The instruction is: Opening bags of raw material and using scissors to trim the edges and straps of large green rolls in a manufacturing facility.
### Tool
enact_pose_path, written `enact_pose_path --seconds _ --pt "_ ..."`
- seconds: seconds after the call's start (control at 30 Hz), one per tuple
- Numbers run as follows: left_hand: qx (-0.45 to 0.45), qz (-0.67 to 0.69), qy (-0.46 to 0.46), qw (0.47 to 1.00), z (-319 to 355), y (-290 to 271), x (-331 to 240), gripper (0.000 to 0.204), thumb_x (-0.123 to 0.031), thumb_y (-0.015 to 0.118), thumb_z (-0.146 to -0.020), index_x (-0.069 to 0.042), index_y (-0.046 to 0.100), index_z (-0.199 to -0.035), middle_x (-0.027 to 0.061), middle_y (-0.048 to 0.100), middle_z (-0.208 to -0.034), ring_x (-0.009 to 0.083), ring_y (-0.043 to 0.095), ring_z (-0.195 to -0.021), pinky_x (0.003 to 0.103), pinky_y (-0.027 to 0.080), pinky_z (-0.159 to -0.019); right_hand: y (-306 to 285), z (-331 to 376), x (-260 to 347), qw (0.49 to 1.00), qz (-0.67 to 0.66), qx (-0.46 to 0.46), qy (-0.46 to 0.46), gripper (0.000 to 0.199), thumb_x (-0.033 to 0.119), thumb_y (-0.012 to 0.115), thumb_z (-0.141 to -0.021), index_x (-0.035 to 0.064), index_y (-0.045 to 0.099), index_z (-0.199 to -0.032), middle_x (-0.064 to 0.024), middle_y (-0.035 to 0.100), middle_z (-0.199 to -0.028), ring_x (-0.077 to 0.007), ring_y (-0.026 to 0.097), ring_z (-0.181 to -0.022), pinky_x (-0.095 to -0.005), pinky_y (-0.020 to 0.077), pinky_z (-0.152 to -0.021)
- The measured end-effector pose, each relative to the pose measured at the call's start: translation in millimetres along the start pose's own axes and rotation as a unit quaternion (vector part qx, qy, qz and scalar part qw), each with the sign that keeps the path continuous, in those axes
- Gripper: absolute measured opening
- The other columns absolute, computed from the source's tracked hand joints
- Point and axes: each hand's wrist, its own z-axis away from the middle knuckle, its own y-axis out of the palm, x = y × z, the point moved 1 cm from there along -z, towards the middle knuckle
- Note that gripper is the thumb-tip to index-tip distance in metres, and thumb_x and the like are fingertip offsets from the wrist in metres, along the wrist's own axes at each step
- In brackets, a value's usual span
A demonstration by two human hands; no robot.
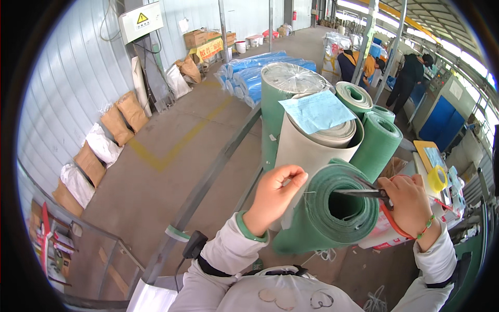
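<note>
In front of me a green rolled sheet (296, 223) stands on end, with frayed edges and a dark hollow at its middle. My right hand (408, 200) grips a pair of scissors (358, 193) by the orange-red handles. Their dark blades are parted and point left over the roll's top. At the roll's left side my left hand (275, 197) is closed in a pinch, thumb against fingers. A thin white thread (310, 193) shows between that hand and the roll's edge; its end inside the fingers is hidden.
Behind stand a large cream roll (293, 140) with a light-blue sheet (318, 112) on top, and more green rolls (382, 143). A metal rail (208, 182) runs along the left. Yellow tape (437, 178) lies at right. Two people (408, 83) bend near machines at the back.
</note>
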Motion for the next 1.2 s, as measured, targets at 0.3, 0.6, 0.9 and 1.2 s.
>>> enact_pose_path --seconds 0.3,0.6,0.9,1.2 --pt "0.002 0.047 0.109 0.993 14.0 -13.0 -32.0 0.003 0.001 0.058 -0.083 0.000 0.057 -0.086 0.0022 0.055 -0.078 0.0104 0.051 -0.073 0.037 0.033 -0.099 5.5 -12.5 34.7 0.995 -0.026 -0.060 -0.075 0.046 0.028 0.066 -0.067 0.0076 0.057 -0.108 -0.0050 0.054 -0.084 -0.0204 0.053 -0.082 -0.0392 0.0334 -0.081" --pt "-0.035 0.170 0.164 0.971 46.7 -52.0 -32.4 0.006 -0.002 0.060 -0.080 0.001 0.055 -0.082 0.0038 0.054 -0.077 0.0132 0.052 -0.073 0.044 0.034 -0.099 -2.7 -12.5 36.6 0.991 -0.041 0.039 -0.119 0.022 0.029 0.063 -0.069 0.0098 0.054 -0.075 -0.0018 0.053 -0.059 -0.0206 0.055 -0.056 -0.0333 0.0347 -0.063" --pt "-0.009 -0.481 0.023 0.876 79.3 -75.1 88.9 0.012 -0.007 0.065 -0.071 -0.006 0.063 -0.083 0.0097 0.058 -0.105 0.0296 0.052 -0.104 0.039 0.037 -0.095 -25.6 -0.9 15.1 0.995 -0.076 -0.050 -0.050 0.059 0.029 0.075 -0.061 0.0091 0.053 -0.113 -0.0024 0.054 -0.084 -0.0220 0.052 -0.085 -0.0376 0.0354 -0.078" --pt "0.077 -0.360 0.375 0.851 24.9 -13.4 -9.9 0.014 -0.008 0.061 -0.077 -0.003 0.063 -0.090 0.0149 0.057 -0.110 0.0283 0.055 -0.099 0.037 0.042 -0.087 -13.3 -3.9 27.6 0.979 -0.193 -0.059 -0.008 0.062 0.029 0.075 -0.061 0.0056 0.052 -0.114 -0.0079 0.055 -0.091 -0.0268 0.052 -0.090 -0.0380 0.0370 -0.075"
